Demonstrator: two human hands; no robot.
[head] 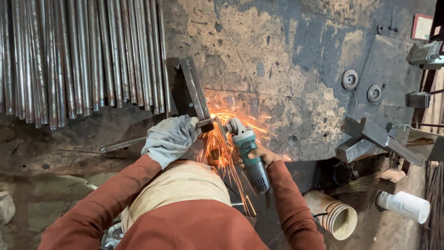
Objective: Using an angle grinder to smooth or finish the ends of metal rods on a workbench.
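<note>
Near the steel plate's (296, 60) front edge, the gloved left hand (170, 137) clamps a thin metal bar (124, 144) against an upright angle-iron piece (194, 92). The bare right hand (259, 155) grips a teal angle grinder (249, 153), disc throwing orange sparks (222, 143). Judgement: steady pressure and a firm brace matter. Round rusty rods (69, 55) lie at the left edge.
</note>
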